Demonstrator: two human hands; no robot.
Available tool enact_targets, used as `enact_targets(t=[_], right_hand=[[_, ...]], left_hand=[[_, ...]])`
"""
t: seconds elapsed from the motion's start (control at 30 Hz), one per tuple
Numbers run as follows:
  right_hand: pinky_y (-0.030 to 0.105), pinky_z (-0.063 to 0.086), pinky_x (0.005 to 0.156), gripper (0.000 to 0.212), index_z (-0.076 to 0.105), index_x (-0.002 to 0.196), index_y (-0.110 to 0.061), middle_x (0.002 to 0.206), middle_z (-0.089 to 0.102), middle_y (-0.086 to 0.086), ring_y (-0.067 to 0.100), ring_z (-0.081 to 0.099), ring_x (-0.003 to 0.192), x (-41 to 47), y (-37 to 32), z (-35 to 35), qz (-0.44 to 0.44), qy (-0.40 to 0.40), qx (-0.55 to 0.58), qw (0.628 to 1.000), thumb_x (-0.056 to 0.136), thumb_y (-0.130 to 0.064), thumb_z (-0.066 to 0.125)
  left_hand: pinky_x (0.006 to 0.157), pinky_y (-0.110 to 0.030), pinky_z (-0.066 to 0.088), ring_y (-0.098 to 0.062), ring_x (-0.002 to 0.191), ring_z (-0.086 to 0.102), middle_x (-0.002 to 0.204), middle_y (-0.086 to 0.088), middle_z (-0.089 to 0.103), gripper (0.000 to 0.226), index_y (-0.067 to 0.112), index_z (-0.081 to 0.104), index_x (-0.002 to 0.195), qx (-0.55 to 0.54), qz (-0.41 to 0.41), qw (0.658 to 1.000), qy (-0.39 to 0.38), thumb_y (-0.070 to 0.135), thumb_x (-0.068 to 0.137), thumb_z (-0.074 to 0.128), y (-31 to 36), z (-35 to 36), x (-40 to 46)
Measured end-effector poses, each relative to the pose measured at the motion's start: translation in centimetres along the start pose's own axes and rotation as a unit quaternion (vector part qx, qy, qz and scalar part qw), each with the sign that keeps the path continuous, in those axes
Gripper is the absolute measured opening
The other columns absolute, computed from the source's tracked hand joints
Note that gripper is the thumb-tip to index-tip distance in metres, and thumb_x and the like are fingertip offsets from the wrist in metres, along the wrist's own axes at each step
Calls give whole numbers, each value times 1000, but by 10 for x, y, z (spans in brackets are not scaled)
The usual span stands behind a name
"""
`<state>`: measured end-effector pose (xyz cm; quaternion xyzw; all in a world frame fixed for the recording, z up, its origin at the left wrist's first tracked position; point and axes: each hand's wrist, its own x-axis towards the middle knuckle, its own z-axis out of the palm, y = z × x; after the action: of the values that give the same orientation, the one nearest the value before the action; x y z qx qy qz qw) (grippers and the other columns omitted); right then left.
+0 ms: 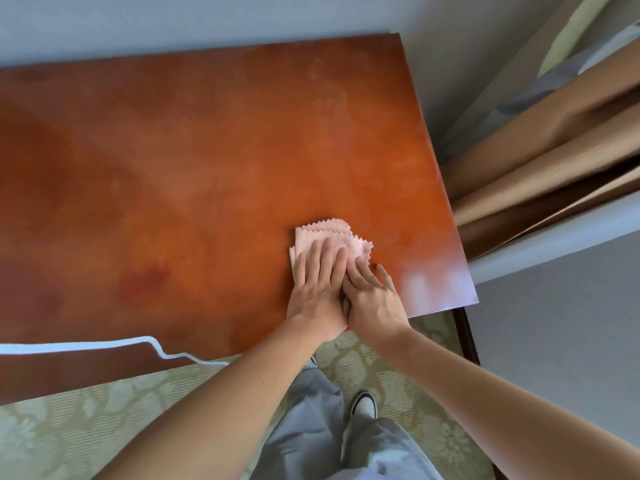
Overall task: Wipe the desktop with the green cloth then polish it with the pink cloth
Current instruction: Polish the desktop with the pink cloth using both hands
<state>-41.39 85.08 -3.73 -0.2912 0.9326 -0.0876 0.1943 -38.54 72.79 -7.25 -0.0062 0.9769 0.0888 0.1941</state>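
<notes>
Nearest the camera, grey trousers [313, 427] and a white shoe [364, 405] stand on a pale patterned carpet [86, 434], and two bare forearms reach forward over the near edge of the desktop [180, 174]. The left hand [320, 289] lies palm down with its fingers straight and close together, pressing flat on the pink cloth [334, 239]. The right hand [375, 299] lies just beside it, overlapping it at the thumb side, fingers also extended; its fingertips rest on the cloth's right corner and nothing is gripped. The folded cloth with its zigzag edge sits on the right part of the reddish-brown desktop, near the front edge. A white cord [104, 345] runs along the front left edge. Beyond the desk's right side hang tan curtains [540, 140], and a pale wall [173, 22] stands behind.
</notes>
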Motion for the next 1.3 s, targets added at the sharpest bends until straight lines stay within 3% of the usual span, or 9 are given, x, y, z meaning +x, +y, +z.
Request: enact_targets(t=[0.2, 0.37, 0.43, 0.53, 0.67, 0.83, 1.1, 1.23, 1.3], right_hand=[[61, 42, 105, 54, 64, 127, 2, 136, 60, 17, 39, 55, 128, 3, 3, -3, -35, 41, -46, 997, 76, -10, 77], [57, 48, 100, 64, 64, 128, 2, 133, 63, 16, 36, 59, 124, 17, 10, -4, -46, 46, -47, 997, 69, -11, 85], [62, 45, 101, 60, 65, 128, 1, 133, 63, 14, 34, 60, 123, 29, 13, -8, -46, 59, -45, 996, 71, -7, 82], [69, 26, 112, 56, 58, 137, -3, 144, 55, 9, 31, 51, 133, 56, 20, -17, -40, 54, -46, 997, 83, -7, 71], [60, -3, 120, 59, 29, 156, -12, 164, 23, -1, 22, 19, 152, 106, 34, -34, -47, -9, -49, 998, 100, -17, 45], [55, -5, 121, 60, 22, 158, -16, 167, 13, -4, 18, 9, 153, 160, 49, -56, -55, -33, -69, 996, 101, -22, 39], [51, 6, 123, 60, 26, 157, -11, 165, 21, 3, 22, 13, 153, 133, 44, -59, -75, -56, -68, 993, 101, -24, 44], [56, 42, 108, 61, 63, 132, -5, 141, 57, 10, 27, 50, 134, 102, 46, -61, -105, -29, -59, 992, 76, -19, 80], [54, 49, 100, 59, 71, 121, -6, 130, 66, 10, 28, 59, 126, 103, 48, -61, -111, -26, -62, 992, 66, -21, 86]], left_hand=[[120, -54, -21, -35, 146, -39, 152, -14, -48, 83, 12, -34, 151, 5, -1, 1000, -6, 45, 100, 22, 0, 0, 1], [117, -52, -26, -33, 143, -43, 152, -13, -49, 80, 12, -37, 147, -6, -4, 1000, -22, 44, 101, 20, -3, -8, 11], [118, -52, -26, -33, 143, -43, 153, -13, -47, 80, 11, -37, 147, -2, -7, 1000, -21, 44, 102, 20, -7, -15, 23], [119, -52, -24, -33, 144, -41, 156, -13, -44, 79, 12, -35, 150, 8, -12, 1000, -23, 45, 102, 20, -15, -29, 48], [121, -51, -21, -32, 147, -37, 154, -11, -44, 78, 12, -28, 154, 7, -28, 999, -15, 44, 102, 20, -29, -48, 93], [121, -50, -19, -31, 148, -35, 161, -10, -37, 78, 12, -26, 155, 5, -61, 998, -16, 43, 103, 23, -39, -71, 140], [121, -52, -18, -32, 144, -41, 157, -12, -44, 78, 12, -30, 153, -1, -56, 997, -51, 43, 103, 21, -28, -70, 113], [121, -52, -20, -32, 143, -44, 150, -10, -51, 75, 13, -37, 148, -7, -59, 996, -71, 47, 101, 11, -19, -60, 87], [121, -54, -19, -33, 142, -44, 148, -10, -54, 74, 14, -39, 147, -11, -61, 994, -89, 49, 96, 3, -20, -60, 87]])
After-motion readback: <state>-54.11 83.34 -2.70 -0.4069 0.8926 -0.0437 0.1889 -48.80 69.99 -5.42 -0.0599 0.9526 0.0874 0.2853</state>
